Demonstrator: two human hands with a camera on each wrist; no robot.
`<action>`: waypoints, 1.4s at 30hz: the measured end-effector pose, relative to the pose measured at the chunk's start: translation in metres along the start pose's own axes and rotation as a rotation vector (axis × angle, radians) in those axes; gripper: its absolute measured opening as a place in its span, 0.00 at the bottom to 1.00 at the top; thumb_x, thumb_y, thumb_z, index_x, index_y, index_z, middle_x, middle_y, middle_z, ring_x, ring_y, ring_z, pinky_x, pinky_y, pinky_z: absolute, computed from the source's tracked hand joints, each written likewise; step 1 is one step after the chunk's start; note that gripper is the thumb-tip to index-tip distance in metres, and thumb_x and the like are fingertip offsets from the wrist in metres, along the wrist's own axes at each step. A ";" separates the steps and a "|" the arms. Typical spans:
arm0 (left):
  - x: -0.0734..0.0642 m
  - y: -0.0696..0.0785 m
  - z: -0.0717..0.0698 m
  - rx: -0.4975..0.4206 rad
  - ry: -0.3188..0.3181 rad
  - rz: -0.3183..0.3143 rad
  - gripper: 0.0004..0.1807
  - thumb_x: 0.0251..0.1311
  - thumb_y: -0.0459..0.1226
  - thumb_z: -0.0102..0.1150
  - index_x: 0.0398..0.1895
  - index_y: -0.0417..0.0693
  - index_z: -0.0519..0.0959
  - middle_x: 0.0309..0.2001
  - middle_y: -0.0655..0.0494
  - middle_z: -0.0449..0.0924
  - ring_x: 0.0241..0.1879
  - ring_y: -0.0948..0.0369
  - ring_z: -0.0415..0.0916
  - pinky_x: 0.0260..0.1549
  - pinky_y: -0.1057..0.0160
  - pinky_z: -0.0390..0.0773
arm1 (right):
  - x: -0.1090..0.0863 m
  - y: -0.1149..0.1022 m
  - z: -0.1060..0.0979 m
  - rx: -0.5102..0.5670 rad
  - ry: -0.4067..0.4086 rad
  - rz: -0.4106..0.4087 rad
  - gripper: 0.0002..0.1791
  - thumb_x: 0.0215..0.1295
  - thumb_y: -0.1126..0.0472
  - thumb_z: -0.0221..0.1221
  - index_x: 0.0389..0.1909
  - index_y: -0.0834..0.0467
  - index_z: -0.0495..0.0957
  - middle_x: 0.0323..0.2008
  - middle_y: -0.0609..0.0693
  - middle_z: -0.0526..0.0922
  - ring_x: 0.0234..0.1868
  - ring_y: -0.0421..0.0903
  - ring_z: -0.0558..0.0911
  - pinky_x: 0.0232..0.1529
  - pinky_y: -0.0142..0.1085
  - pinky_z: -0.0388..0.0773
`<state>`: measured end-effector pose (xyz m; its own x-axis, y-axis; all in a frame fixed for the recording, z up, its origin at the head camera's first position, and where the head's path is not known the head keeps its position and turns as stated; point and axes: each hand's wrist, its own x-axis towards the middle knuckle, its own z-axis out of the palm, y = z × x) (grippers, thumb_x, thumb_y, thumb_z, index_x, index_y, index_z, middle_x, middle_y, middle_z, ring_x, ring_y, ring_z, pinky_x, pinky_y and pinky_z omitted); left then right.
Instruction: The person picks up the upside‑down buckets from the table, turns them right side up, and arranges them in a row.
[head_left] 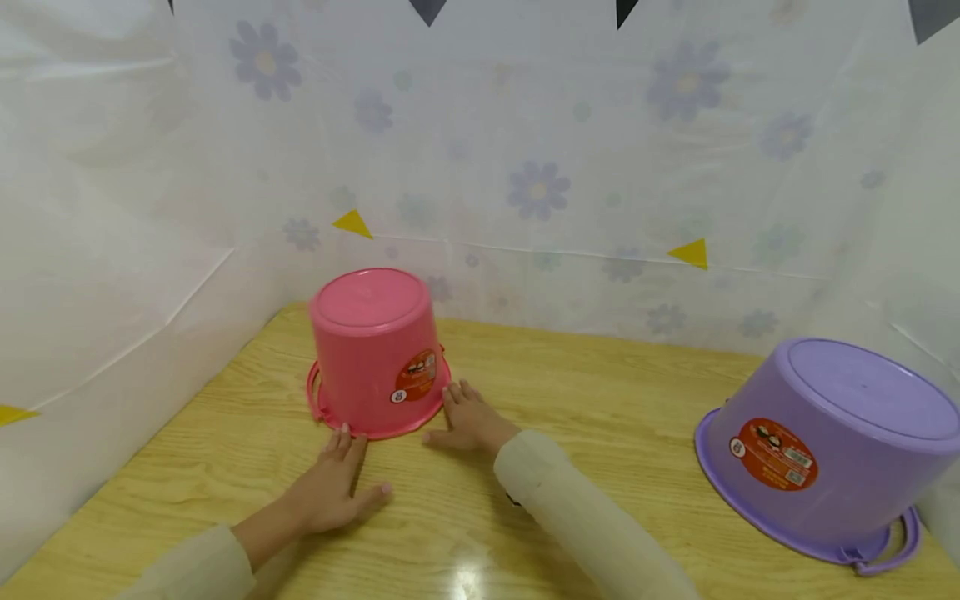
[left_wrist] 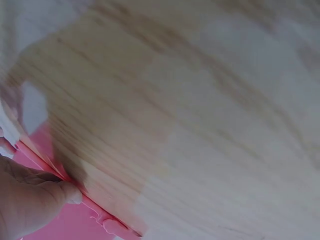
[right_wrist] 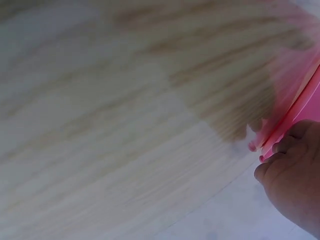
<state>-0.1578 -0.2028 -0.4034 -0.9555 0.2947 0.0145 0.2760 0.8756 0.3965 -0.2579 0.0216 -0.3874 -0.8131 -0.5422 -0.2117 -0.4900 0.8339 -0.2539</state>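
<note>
A pink bucket (head_left: 371, 358) stands upside down on the wooden table, base up, with a red oval label on its side and its handle out at the left. My left hand (head_left: 330, 487) lies in front of it, fingers extended to its near rim and thumb spread apart. At the right of the rim is my right hand (head_left: 468, 421), its fingertips right at the edge. In the left wrist view, the left hand (left_wrist: 30, 200) is against the pink rim (left_wrist: 95, 210). The right wrist view has the right hand (right_wrist: 295, 170) beside the pink rim (right_wrist: 290, 120).
A larger-looking purple bucket (head_left: 847, 450), also upside down, is at the right of the table (head_left: 570, 392), its handle toward the near right. White flowered sheeting (head_left: 487, 125) hangs behind and at the sides. Yellow triangles (head_left: 690, 253) show on it.
</note>
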 end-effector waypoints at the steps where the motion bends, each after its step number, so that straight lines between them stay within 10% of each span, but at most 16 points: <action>1: 0.000 0.001 0.000 0.004 -0.001 0.002 0.50 0.57 0.61 0.50 0.67 0.27 0.55 0.66 0.21 0.47 0.68 0.33 0.44 0.59 0.37 0.62 | 0.000 0.001 0.000 0.000 0.003 0.001 0.49 0.62 0.34 0.48 0.72 0.63 0.44 0.74 0.58 0.43 0.74 0.56 0.41 0.74 0.43 0.43; 42: 0.016 -0.005 0.005 0.115 -0.009 0.117 0.45 0.62 0.57 0.47 0.67 0.28 0.54 0.70 0.30 0.46 0.70 0.36 0.42 0.64 0.40 0.55 | -0.041 0.041 0.004 -0.013 -0.020 -0.097 0.46 0.64 0.36 0.48 0.72 0.62 0.46 0.73 0.57 0.45 0.74 0.54 0.43 0.73 0.44 0.43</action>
<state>-0.1736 -0.2010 -0.4095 -0.9154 0.3999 0.0460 0.3957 0.8731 0.2848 -0.2438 0.0775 -0.3930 -0.7553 -0.6222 -0.2059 -0.5700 0.7787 -0.2619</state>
